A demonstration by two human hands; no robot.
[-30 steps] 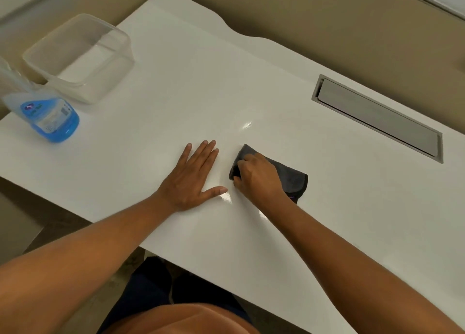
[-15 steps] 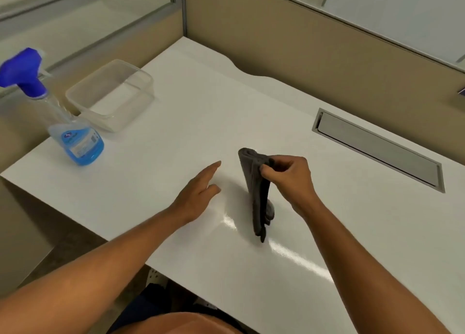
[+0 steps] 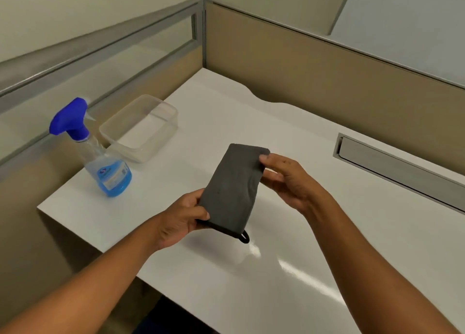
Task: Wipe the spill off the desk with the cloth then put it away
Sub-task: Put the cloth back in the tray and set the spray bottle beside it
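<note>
Head view: my folded grey cloth (image 3: 232, 187) hangs in the air above the counter (image 3: 314, 233), left hand (image 3: 180, 221) pinching its near corner, right hand (image 3: 289, 177) pinching the far one. It looks soft, light and floppy, so gripping both ends should keep the fold. Beyond my left hand stand the spray bottle (image 3: 100, 157) and an open clear plastic container (image 3: 141, 130), with bare counter between.

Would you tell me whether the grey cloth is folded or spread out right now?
Folded: the cloth forms a narrow, thick rectangle held between left hand and right hand.
</note>
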